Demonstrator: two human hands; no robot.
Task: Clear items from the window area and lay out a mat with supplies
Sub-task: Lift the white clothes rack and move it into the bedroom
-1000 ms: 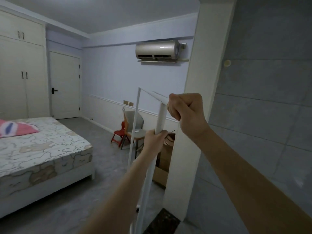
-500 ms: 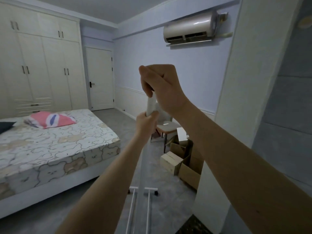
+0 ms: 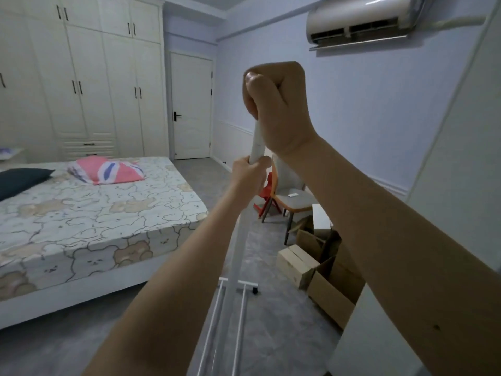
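Observation:
I hold a white metal rack (image 3: 257, 142) upright in front of me, seen edge-on. My right hand (image 3: 279, 107) grips its top end in a fist. My left hand (image 3: 250, 176) grips the white post just below. The rack's lower rails and a small black caster (image 3: 245, 287) hang above the grey floor between my forearms. No mat or supplies are in view.
A bed (image 3: 89, 213) with a bear-print sheet fills the left. Cardboard boxes (image 3: 322, 264) and a grey chair (image 3: 294, 202) with a red stool stand right of the rack. A white pillar (image 3: 444, 185) rises at the right. Wardrobes and a door (image 3: 191, 104) are behind.
The view has turned left into the room. The rack has turned from showing its frame to edge-on, and both hands keep their grip, closer to the camera.

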